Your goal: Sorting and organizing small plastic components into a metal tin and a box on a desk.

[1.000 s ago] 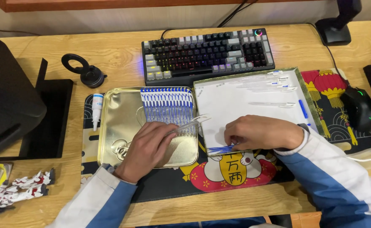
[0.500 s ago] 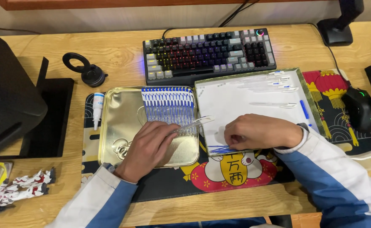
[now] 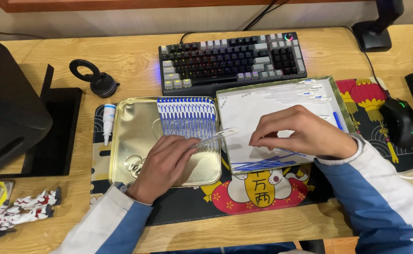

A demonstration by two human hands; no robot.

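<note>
A small clear plastic sleeve (image 3: pixel 216 136), narrow and flat, sits pinched between the fingertips of the left hand (image 3: pixel 162 164), its free end jutting out toward the white tray. The fingers are curled nearly closed around its near end, and the hand rests palm-down inside the shallow gold-coloured metal tin (image 3: pixel 122 141), probably for steadiness while the sleeve is held level. In the tin's far half lies a neat row of filled sleeves with blue and white sticks (image 3: pixel 187 115), laid side by side and overlapping, which looks like an orderly way to keep finished pieces together.

The right hand (image 3: pixel 300 134) hovers low over the white rectangular tray with a green rim (image 3: pixel 342 106), fingers drawn together in a tight pinch; whatever they grip is too thin to make out. Just beneath that hand, a loose bundle of thin blue sticks (image 3: pixel 263 163) lies at the tray's near edge, within easy reach. Empty clear sleeves (image 3: pixel 300 91) are scattered along the tray's far side.

Both containers sit on a black desk mat with red and yellow cartoon print (image 3: pixel 258 197). Left of the tin lies a small white dropper bottle with a blue label (image 3: pixel 108 121). Beyond stand a black and grey keyboard (image 3: pixel 232 59), and at the right a black mouse (image 3: pixel 401 123).
</note>
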